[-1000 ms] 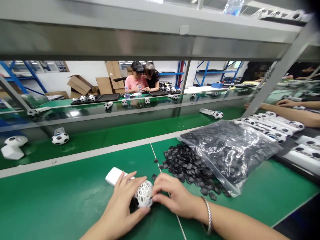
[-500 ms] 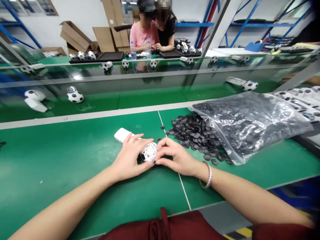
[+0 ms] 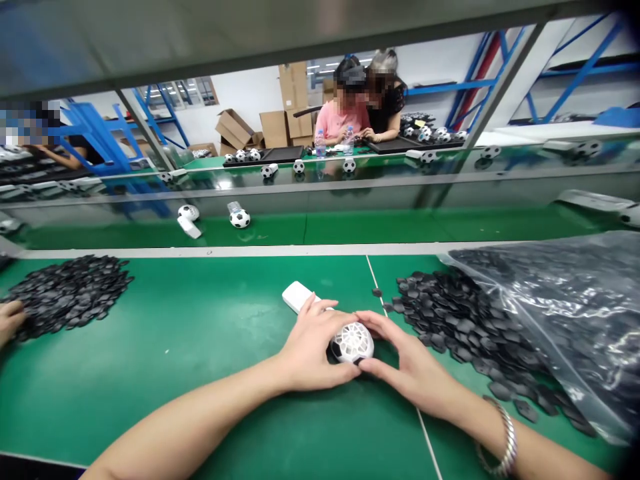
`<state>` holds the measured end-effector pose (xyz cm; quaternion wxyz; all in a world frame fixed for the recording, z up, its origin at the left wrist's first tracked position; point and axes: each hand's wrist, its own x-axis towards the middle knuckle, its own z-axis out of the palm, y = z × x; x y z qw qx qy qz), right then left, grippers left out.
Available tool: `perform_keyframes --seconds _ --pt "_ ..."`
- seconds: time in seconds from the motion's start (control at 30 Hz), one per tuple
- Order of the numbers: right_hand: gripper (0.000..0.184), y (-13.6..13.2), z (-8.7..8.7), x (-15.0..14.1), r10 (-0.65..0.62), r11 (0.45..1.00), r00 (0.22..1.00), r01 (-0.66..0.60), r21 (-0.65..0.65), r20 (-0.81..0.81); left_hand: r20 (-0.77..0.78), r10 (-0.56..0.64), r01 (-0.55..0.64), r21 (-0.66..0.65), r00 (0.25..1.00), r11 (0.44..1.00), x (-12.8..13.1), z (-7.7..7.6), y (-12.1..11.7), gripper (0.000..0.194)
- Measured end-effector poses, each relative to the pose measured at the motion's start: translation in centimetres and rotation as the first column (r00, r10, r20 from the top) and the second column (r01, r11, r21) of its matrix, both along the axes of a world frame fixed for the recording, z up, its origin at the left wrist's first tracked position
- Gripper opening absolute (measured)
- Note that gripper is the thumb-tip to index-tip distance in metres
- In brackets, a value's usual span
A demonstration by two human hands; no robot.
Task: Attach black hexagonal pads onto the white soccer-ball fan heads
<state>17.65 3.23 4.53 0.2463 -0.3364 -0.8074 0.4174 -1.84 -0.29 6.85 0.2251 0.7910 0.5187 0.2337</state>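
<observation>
A white soccer-ball-shaped piece (image 3: 353,341) with an open lattice top and black patches lies between my two hands above the green bench. From its far left side sticks out a flat white handle-like part (image 3: 299,295), partly covered by my fingers. My left hand (image 3: 315,347) wraps round the ball's left side, thumb at the near edge. On the other side my right hand (image 3: 407,357) grips the ball, its index finger at the far rim and its thumb at the near rim. Loose black pentagon patches (image 3: 450,313) lie in a heap to the right of my right hand.
A clear plastic bag (image 3: 575,320) of black patches lies at the right. At the left, a co-worker's hand (image 3: 10,320) touches another black heap (image 3: 75,290). Soccer-ball pieces (image 3: 240,218) lie on the green belt (image 3: 310,227) beyond the bench. Two people sit across.
The view has swung left and upward, bringing the left heap and a co-worker's hand into sight. My right hand has gone from pinching the ball's side to spanning its far and near rims.
</observation>
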Motion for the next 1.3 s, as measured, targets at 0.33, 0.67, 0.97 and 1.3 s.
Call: perform_keyframes --seconds 0.33,0.67,0.97,1.3 --pt "0.039 1.2 0.5 0.2 0.0 0.996 1.0 -0.002 0.094 0.015 0.047 -0.023 0.021 0.053 0.999 0.998 0.1 -0.2 -0.1 0.063" --pt "0.028 4.1 -0.5 1.8 -0.411 0.8 0.839 0.145 0.582 0.357 -0.103 -0.052 0.054 0.012 0.993 0.998 0.1 -0.6 -0.5 0.06" --pt "0.034 2.9 -0.2 1.3 -0.279 0.845 0.859 0.008 0.535 0.428 -0.218 0.003 0.033 0.165 0.976 0.986 -0.7 -1.7 0.2 0.059" --pt "0.022 2.8 -0.5 0.8 -0.19 0.829 0.88 -0.093 0.551 0.435 -0.242 -0.011 0.084 0.295 0.97 0.952 -1.5 -3.2 0.6 0.057"
